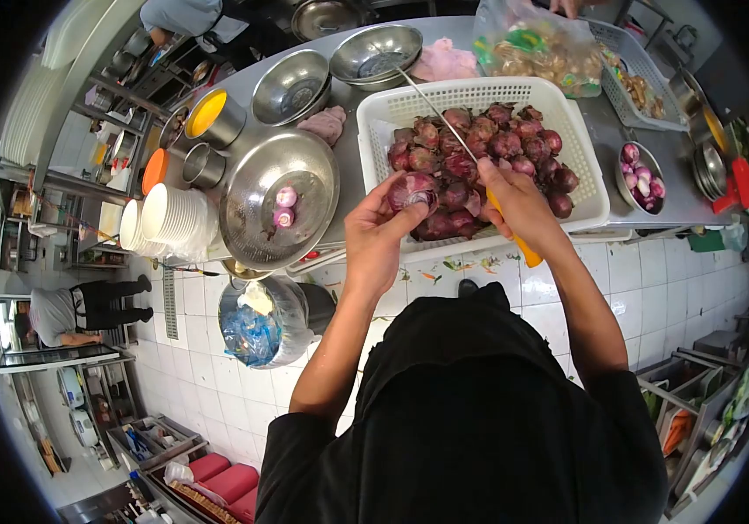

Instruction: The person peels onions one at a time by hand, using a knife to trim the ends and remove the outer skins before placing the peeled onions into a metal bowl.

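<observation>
My left hand (380, 234) is closed around a red onion (412, 192), with some of its papery skin showing loose. In my right hand (523, 205) is a long knife with a yellow handle (514, 229); its thin blade (434, 106) points up and away to the left. Both hands are over the near edge of a white plastic basket (597, 196) heaped with unpeeled red onions (514, 144). Left of the basket, a perforated metal colander (248, 196) holds a few peeled onions (284, 207).
Metal bowls (291, 87) and a pink cloth (444, 61) lie at the back. On the right stands a bowl of peeled onions (642, 179). A bagged bin (261, 323) stands on the floor below the colander. Other people (77, 310) are at the left and back.
</observation>
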A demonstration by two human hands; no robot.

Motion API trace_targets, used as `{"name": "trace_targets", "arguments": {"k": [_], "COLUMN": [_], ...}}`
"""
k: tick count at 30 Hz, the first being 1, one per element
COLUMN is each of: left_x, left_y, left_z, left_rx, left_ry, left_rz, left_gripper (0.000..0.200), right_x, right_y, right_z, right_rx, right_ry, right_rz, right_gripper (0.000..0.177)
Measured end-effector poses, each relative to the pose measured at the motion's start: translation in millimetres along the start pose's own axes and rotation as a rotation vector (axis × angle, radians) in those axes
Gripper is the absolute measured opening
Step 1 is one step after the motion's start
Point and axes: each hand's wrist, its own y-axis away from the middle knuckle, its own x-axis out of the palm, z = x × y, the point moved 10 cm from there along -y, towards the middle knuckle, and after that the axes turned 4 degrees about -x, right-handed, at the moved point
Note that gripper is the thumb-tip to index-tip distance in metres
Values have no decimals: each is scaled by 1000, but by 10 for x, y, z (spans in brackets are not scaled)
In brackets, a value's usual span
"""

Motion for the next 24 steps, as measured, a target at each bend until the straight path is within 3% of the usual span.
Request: {"name": "trace_targets", "arguments": {"k": [1, 5, 8, 11, 14, 24], "left_x": [16, 36, 64, 60, 124, 84], "left_y": [10, 0, -26, -13, 7, 51], "left_z": [-16, -44, -73, -66, -136, -170], "left_rx": [4, 6, 5, -28, 13, 81], "left_ry": [-33, -114, -165, -227, -246, -284], "left_rz": [-10, -29, -25, -14, 10, 2], "left_gripper": [48, 44, 33, 22, 18, 21], "right_x": [-6, -35, 221, 403, 428, 495], "right_y": [10, 63, 472, 610, 627, 648], "right_z": [-17, 185, 582, 693, 672, 634], "right_rx": [23, -351, -584, -577, -650, -644], "right_ry": [-12, 362, 429, 507, 538, 584], "right_rz": [10, -98, -24, 96, 68, 103], "right_gripper": [61, 67, 67, 63, 66, 65]}}
